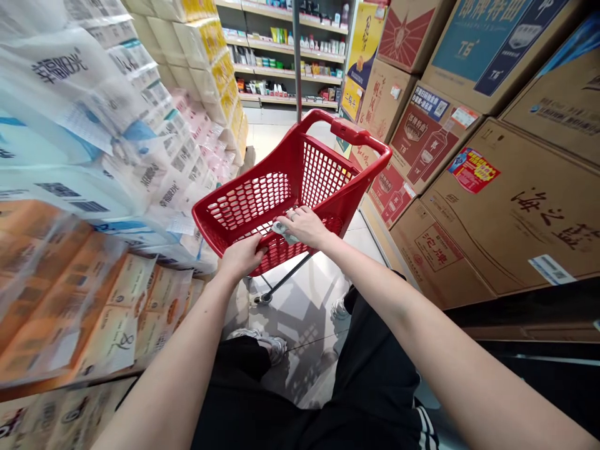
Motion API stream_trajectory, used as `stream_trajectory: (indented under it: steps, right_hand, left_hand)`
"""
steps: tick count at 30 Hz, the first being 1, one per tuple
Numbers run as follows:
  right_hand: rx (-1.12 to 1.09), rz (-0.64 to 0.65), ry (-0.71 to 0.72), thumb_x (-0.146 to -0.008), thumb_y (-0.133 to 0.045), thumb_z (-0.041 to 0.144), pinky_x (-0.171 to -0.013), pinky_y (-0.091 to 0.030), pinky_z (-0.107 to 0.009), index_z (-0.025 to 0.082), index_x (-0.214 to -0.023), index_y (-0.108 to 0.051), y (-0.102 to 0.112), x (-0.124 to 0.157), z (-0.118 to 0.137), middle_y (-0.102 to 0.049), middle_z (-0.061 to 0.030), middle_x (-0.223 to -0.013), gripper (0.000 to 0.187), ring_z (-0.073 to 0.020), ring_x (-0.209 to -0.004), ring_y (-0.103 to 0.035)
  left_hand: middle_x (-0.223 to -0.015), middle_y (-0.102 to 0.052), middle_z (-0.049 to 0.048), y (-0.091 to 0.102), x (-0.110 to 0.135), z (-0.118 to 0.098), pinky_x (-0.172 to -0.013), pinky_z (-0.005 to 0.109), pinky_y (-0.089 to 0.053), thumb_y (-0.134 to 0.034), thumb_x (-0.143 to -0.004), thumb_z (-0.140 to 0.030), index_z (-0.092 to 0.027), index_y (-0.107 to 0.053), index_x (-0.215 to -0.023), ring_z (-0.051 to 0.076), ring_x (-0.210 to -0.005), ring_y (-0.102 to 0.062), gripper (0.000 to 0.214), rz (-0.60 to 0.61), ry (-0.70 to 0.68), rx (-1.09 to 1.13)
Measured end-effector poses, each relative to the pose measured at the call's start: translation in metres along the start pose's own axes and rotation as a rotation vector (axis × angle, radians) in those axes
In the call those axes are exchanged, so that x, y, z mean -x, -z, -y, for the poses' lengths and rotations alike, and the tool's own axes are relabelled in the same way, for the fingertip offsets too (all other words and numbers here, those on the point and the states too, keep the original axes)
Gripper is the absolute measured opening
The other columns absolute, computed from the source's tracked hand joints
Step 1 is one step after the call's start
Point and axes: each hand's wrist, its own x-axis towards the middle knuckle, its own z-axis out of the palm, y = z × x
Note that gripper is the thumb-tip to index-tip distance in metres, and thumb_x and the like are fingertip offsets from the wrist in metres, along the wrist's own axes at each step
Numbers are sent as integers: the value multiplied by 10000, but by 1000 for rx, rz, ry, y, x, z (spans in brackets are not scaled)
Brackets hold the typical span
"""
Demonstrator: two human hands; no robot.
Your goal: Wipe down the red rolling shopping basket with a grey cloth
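A red plastic shopping cart (262, 181) with perforated basket walls stands in front of me, its raised handle on the far side. My left hand (240, 256) is closed around the near rim of its basket. Farther right along that rim, my right hand (307, 226) is closed on a crumpled whitish cloth (284, 234) and presses it against the rim. A ring shows on one right finger. The fingers of both hands are partly hidden. Inside the basket I see no goods.
Wrapped paper packs (154, 169) are piled along the left, with orange packs (60, 281) lower down. Stacked cardboard boxes (510, 206) line the right. A grey pole (297, 62) rises behind the cart, before product shelves (290, 56). Tiled floor (309, 319) lies below.
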Motion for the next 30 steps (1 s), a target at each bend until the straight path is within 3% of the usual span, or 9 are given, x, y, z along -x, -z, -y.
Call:
stream_trajectory:
  steps: [2, 7, 10, 16, 24, 27, 30]
  right_hand:
    - [17, 7, -10, -994, -472, 313, -945, -385, -457, 174, -1209, -598, 3, 11, -28, -642, -132, -1138, 286, -284, -1011, -552]
    - [121, -6, -217, -987, -399, 210, -1026, -331, -534, 79, -1170, -611, 17, 42, -114, -618, -211, -1184, 310, -331, -1123, -505]
    - [151, -22, -241, -984, -333, 143, -1062, -298, -563, 51, -1164, -608, 21, 49, -136, -601, -231, -1222, 341, -339, -1168, -486]
    - [119, -42, -209, -982, -327, 103, -1039, -342, -512, 50, -1094, -624, 13, 40, -116, -627, -210, -1128, 322, -309, -1108, -514]
    - [41, -81, -84, -1021, -300, 160, -948, -376, -442, 103, -1036, -626, -12, 14, -34, -640, -165, -1040, 331, -272, -985, -534]
    - [24, -67, -34, -1013, -344, 171, -960, -368, -442, 116, -1076, -616, -11, 14, -34, -635, -163, -1093, 285, -274, -1012, -534]
    - [24, -43, -28, -1003, -422, 238, -984, -357, -460, 126, -1108, -609, -5, 20, -54, -630, -157, -1136, 242, -286, -1052, -532]
  left_hand:
    - [-1015, -713, 66, 0, 0, 1, -651, 302, -398, -422, -895, -419, -249, -572, -1025, 246, -931, -669, 262, 3, -11, 7]
    - [-979, -705, 54, -2, -1, 2, -624, 299, -368, -418, -893, -410, -252, -549, -985, 238, -902, -663, 225, -14, -16, 22]
    - [-965, -701, 50, -2, -2, 1, -612, 296, -352, -421, -891, -413, -252, -539, -976, 233, -898, -661, 217, -9, -4, 15]
    - [-975, -703, 63, 1, -3, 0, -594, 301, -330, -416, -888, -427, -253, -545, -993, 244, -891, -663, 241, 22, 27, -23]
    - [-981, -708, 67, 4, 0, -7, -572, 308, -317, -407, -887, -405, -250, -558, -995, 254, -885, -664, 242, 20, 26, -32]
    - [-984, -706, 56, 6, 4, -7, -587, 298, -337, -411, -885, -405, -252, -559, -987, 240, -882, -663, 235, 10, 13, -15]
    - [-978, -702, 45, 6, 5, -7, -606, 288, -358, -415, -879, -383, -255, -555, -980, 226, -877, -661, 215, 11, 0, 5]
